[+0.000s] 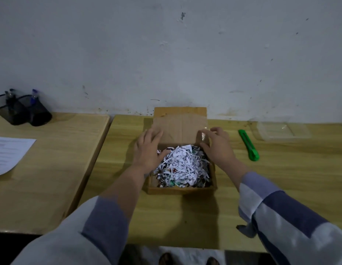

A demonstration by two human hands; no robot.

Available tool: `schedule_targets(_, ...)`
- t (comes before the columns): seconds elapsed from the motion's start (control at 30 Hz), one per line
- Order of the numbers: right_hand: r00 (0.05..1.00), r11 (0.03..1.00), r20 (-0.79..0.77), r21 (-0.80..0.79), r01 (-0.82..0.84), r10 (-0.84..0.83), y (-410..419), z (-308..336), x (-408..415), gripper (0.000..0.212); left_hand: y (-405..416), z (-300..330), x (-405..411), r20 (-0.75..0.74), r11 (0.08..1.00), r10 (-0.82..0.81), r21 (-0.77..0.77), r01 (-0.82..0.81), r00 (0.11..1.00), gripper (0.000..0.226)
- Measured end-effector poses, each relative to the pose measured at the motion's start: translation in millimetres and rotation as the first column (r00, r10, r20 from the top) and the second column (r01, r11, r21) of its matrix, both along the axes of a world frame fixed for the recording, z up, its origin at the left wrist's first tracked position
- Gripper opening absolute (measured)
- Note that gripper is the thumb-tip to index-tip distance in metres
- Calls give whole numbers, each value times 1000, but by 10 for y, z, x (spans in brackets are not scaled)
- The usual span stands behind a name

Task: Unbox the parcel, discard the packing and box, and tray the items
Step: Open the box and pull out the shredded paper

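Note:
A small brown cardboard box [180, 189] stands open in the middle of the wooden table, its back flap [180, 123] raised towards the wall. Shredded paper packing [182, 166], mostly white with coloured bits, fills it and hides whatever lies beneath. My left hand [148, 150] rests on the box's left side with spread fingers touching the flap and the shreds. My right hand [217, 147] lies on the right side, fingers curled over the taped right flap [202, 137]. A clear plastic tray [281, 131] sits at the far right near the wall.
A green utility knife [249, 145] lies right of the box. Two black mesh pen holders [24, 110] with pens stand at the far left on a second table, beside a printed sheet of paper [7, 153]. A gap [101, 150] separates the two tables.

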State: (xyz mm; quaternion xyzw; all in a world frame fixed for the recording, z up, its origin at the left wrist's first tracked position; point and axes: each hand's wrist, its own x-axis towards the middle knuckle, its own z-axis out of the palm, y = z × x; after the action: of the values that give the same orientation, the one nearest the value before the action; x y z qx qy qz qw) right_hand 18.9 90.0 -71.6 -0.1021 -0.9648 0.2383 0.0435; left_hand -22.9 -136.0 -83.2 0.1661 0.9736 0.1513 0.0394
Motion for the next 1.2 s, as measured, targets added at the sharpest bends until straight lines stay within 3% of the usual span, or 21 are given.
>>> schedule_targets(0.07, 992, 993, -56, 3, -117, 117, -51, 89, 103, 43, 10, 95, 53, -97, 993, -115, 26, 118, 989, 66)
schedule_targets(0.1, 982, 982, -13, -13, -188, 188, -89, 135, 148, 46, 14, 121, 75, -89, 980, -184, 59, 189, 979, 63)
schedule_targets(0.2, 908, 933, 247, 39, -357, 337, -199, 163, 226, 76, 36, 133, 142, 114, 945, -327, 70, 320, 938, 77)
schedule_targets(0.27, 856, 905, 385, 106, -412, 345, -261, 96, 231, 100, 68, 90, 178, 254, 936, -336, -20, 352, 907, 99)
schedule_targets(0.37, 819, 872, 476, 188, -452, 321, -352, -42, 200, 112, 146, 32, 187, 301, 888, -353, -192, 419, 886, 116)
schedule_targets(0.47, 823, 882, 484, 191, -431, 298, -417, -126, 155, 111, 223, 2, 186, 343, 880, -334, -219, 421, 878, 117)
schedule_targets(0.67, 856, 934, 432, 80, -349, 283, -443, -261, 168, 98, 238, -176, 232, 335, 931, -293, -116, 347, 896, 112)
schedule_targets(0.87, 928, 977, 306, -66, -203, 214, -509, -362, 233, 75, 244, -253, 272, 262, 969, -228, -31, 244, 938, 93)
schedule_targets(1.0, 944, 974, 247, -119, -194, 218, -528, -346, 242, 65, 228, -207, 290, 241, 976, -218, 49, 212, 946, 81)
schedule_targets(1.2, 957, 971, 177, -115, -211, 229, -435, -82, 193, 66, 273, 151, 210, 217, 963, -250, 158, 219, 944, 63)
